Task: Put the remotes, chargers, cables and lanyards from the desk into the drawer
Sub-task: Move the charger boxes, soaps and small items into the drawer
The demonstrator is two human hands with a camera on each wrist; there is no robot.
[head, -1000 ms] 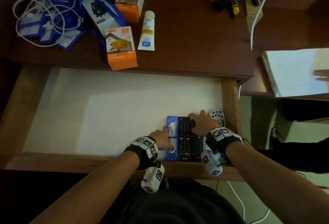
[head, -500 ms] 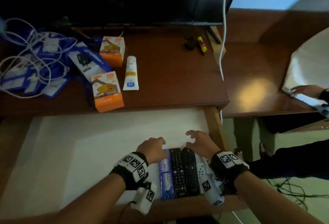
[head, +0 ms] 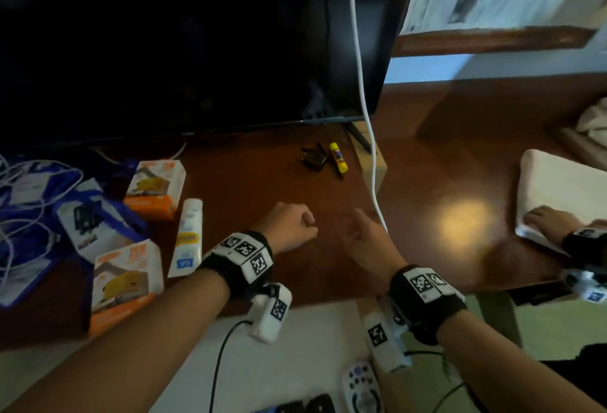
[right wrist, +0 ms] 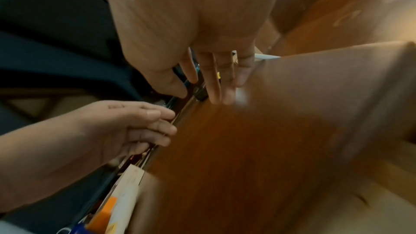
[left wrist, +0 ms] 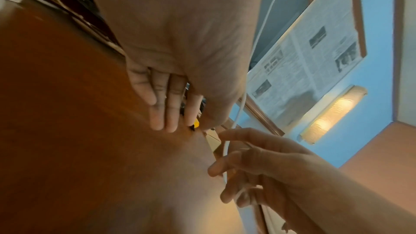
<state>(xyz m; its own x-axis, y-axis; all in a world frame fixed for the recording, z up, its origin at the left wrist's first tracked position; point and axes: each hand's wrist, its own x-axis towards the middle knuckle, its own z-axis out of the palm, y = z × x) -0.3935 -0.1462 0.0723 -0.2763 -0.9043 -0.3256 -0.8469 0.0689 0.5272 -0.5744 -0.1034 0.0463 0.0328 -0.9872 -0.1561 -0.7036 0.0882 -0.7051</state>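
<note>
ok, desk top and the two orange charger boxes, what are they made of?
Desk top: looks like reddish-brown wood or veneer, faint grain, smooth semi-gloss sheen. Near charger box and far charger box: apparently printed cardboard, orange and white, sharp folded edges, fairly matte.

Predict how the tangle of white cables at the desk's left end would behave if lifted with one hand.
The white cables lie in loose loops, so they would probably sag and trail. They are draped over the blue lanyards, so some may snag and come along. Thin cord: likely light for its bulk.
</note>
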